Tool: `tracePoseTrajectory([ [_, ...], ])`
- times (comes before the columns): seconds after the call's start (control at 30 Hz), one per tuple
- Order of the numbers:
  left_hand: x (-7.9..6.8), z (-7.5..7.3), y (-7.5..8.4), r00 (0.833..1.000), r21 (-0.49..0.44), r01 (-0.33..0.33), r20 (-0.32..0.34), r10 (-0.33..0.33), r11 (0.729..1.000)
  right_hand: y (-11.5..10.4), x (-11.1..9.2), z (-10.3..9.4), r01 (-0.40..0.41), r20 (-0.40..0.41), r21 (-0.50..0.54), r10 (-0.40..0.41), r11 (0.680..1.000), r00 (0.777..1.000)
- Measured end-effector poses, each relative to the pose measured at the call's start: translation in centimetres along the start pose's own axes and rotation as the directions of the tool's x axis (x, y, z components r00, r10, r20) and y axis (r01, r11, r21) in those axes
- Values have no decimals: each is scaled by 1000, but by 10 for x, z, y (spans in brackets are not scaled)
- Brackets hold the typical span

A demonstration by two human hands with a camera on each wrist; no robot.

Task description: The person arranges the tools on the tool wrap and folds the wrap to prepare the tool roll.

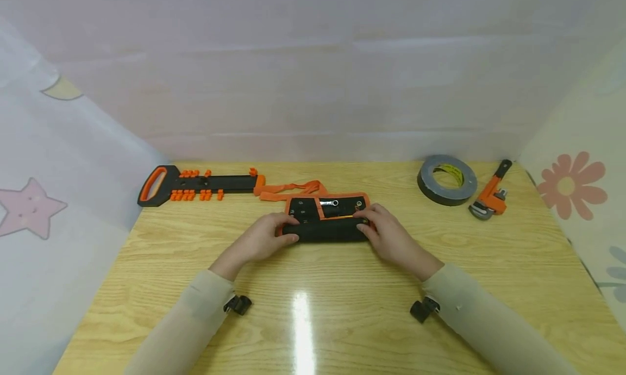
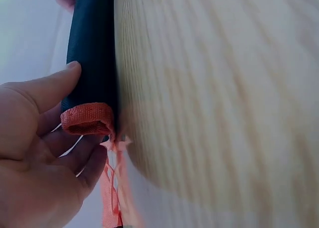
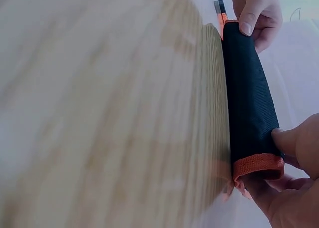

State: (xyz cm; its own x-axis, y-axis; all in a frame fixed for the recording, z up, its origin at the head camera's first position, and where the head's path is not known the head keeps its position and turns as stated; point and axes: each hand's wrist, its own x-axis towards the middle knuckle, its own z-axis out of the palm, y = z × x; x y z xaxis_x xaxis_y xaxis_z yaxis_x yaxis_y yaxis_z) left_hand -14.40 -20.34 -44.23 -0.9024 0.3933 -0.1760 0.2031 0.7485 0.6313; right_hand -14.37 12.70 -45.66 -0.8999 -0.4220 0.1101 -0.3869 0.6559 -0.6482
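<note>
A black fabric tool roll (image 1: pixel 325 232) with orange trim lies on the table, its near edge folded up into a tube. My left hand (image 1: pixel 266 235) grips the left end of the tube, thumb on the near side. At the right end, my right hand (image 1: pixel 388 238) pinches the fold between thumb and fingers. In the unrolled part behind, a small metal wrench (image 1: pixel 329 203) shows in a pocket. Orange straps (image 1: pixel 293 189) trail from the back left of the roll. The tube's orange-edged ends (image 2: pixel 92 116) look hollow in both wrist views.
At the back left lies a black rail (image 1: pixel 222 183) with orange clips and a handle. A roll of grey tape (image 1: pixel 426 189) and an orange adjustable pipe wrench (image 1: pixel 490 200) lie at the back right. White fabric walls (image 1: pixel 313 108) border the wooden table.
</note>
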Motion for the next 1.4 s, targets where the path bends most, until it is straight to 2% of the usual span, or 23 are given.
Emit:
tracePoseTrajectory([
  [0.2, 2, 1, 4, 999, 12, -25, -28, 25, 1000, -1, 0, -2, -51, 58, -6, 52, 999, 997],
  [0.33, 5, 2, 6, 999, -19, -13, -42, 12, 1000, -2, -1, -4, -79, 111, -3, 79, 997, 991],
  [0.53, 10, 1, 10, 995, -121, 77, -47, -83, 990, -4, 0, -3, -46, 119, -28, 49, 999, 992],
  [0.67, 13, 0, 13, 987, -224, 128, -66, -146, 966, -2, 1, -3, -41, 104, -38, 45, 998, 994],
  [0.8, 18, -1, 11, 979, -287, 156, -82, -187, 945, -1, 1, -4, -28, 99, -60, 33, 998, 994],
  [0.93, 23, -5, 8, 976, -304, 178, -67, -207, 936, -1, 1, -7, -9, 95, -92, 18, 996, 995],
  [1.17, 30, -9, 5, 975, -329, 200, -29, -222, 923, -2, 3, -11, 21, 100, -79, -13, 997, 995],
  [1.4, 38, -15, 2, 974, -310, 208, -22, -226, 928, 0, 8, -16, -34, 157, -38, 40, 999, 987],
])
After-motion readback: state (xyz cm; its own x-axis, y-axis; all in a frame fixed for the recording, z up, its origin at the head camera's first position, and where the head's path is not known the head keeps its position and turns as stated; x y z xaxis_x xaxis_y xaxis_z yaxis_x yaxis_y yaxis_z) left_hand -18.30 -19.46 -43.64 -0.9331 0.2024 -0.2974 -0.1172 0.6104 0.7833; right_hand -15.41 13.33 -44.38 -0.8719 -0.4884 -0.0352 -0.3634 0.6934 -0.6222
